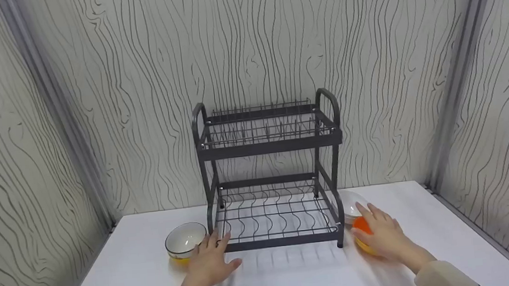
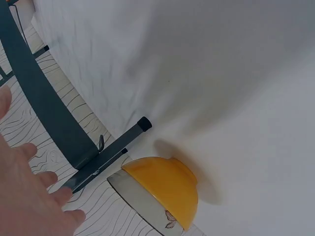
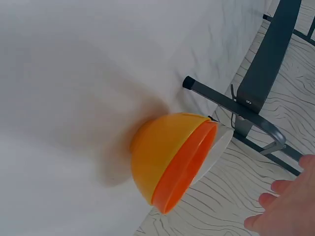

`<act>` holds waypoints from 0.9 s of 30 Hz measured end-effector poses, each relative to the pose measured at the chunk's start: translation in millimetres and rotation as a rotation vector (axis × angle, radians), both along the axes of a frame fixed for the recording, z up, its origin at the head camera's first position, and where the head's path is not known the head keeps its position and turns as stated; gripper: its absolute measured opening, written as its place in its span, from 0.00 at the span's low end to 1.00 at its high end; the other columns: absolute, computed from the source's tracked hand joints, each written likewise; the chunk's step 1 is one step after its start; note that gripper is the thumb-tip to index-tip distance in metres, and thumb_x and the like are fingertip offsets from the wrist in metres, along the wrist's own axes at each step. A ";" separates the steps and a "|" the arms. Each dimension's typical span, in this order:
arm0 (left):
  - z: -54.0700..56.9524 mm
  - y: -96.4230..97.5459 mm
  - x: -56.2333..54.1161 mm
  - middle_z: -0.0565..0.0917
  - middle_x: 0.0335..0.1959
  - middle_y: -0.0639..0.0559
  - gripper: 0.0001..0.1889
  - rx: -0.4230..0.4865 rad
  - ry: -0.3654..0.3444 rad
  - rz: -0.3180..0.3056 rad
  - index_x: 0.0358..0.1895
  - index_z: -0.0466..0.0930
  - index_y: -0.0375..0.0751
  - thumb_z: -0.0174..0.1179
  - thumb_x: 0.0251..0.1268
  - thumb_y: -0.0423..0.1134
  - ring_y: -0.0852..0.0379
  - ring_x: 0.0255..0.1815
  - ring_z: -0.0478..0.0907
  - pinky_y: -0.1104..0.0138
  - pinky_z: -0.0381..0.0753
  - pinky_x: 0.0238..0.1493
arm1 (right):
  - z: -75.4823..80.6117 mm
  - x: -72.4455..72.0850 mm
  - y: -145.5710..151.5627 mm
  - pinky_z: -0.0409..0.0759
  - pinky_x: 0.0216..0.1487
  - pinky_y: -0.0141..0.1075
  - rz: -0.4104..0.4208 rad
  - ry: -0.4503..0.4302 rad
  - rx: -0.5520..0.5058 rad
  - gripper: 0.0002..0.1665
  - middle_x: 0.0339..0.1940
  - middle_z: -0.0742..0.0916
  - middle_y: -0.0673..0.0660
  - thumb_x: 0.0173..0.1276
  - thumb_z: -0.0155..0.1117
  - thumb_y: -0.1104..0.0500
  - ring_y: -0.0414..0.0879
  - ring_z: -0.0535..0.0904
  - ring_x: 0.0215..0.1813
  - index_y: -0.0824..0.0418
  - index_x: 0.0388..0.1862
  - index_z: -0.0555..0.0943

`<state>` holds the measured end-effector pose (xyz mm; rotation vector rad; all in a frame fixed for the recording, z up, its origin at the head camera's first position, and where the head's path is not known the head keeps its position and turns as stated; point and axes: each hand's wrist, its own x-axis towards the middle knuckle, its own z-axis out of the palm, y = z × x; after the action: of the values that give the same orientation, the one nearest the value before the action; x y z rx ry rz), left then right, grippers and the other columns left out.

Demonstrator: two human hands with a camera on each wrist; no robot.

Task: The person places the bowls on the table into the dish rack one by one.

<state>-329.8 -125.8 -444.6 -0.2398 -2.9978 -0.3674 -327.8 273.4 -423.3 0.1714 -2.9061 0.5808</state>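
A dark two-tier wire dish rack (image 1: 279, 242) stands on the white table. My left hand (image 1: 209, 265), fingers spread, hovers by the rack's front left corner. Just left of it sits a bowl (image 2: 165, 187), yellow on the lower outside and white near the rim, with a small leaf print. My right hand (image 1: 382, 235) is held with loosely spread fingers over an orange bowl (image 3: 172, 157) with a yellow-orange outside, partly covering it in the head view. Behind that one, a white bowl (image 1: 352, 201) stands beside the rack's right side. Neither hand holds anything.
Wood-grain patterned panels (image 1: 253, 35) enclose the table (image 1: 296, 284) at the back and both sides. The rack's upper tier (image 1: 270, 147) has upright wire slots and raised side handles; its lower tier has wavy wires.
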 end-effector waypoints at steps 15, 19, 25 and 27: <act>-17.0 -1.8 -1.8 0.56 0.72 0.39 0.41 0.097 -0.085 -0.019 0.69 0.59 0.49 0.56 0.54 0.64 0.36 0.72 0.51 0.42 0.59 0.67 | -23.7 -12.2 47.4 0.50 0.65 0.69 -0.258 -0.171 -0.338 0.51 0.65 0.48 0.84 0.70 0.41 0.40 0.80 0.48 0.63 0.77 0.69 0.35; -20.6 -2.1 -2.4 0.56 0.72 0.39 0.41 0.104 -0.084 -0.025 0.69 0.59 0.48 0.57 0.54 0.63 0.37 0.73 0.50 0.43 0.59 0.67 | -28.6 -10.4 53.0 0.52 0.67 0.65 -0.329 -0.290 -0.392 0.52 0.63 0.51 0.86 0.70 0.38 0.40 0.78 0.50 0.64 0.83 0.66 0.35; -25.4 -1.2 0.6 0.57 0.71 0.37 0.41 0.120 -0.040 -0.049 0.69 0.59 0.46 0.59 0.54 0.60 0.37 0.73 0.49 0.43 0.58 0.68 | -37.9 -6.7 54.8 0.59 0.67 0.60 -0.391 -0.472 -0.487 0.44 0.59 0.61 0.83 0.73 0.31 0.45 0.73 0.57 0.64 0.87 0.61 0.42; -26.4 -0.8 1.7 0.57 0.71 0.36 0.41 0.133 -0.028 -0.061 0.69 0.59 0.45 0.59 0.54 0.59 0.36 0.73 0.49 0.42 0.59 0.68 | -41.0 -5.9 55.9 0.58 0.67 0.60 -0.378 -0.499 -0.513 0.41 0.58 0.63 0.81 0.73 0.29 0.48 0.72 0.58 0.64 0.88 0.60 0.45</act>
<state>-328.1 -126.5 -471.0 -0.3158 -2.9826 -0.5778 -333.7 329.3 -464.2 -0.6601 -2.9690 1.4195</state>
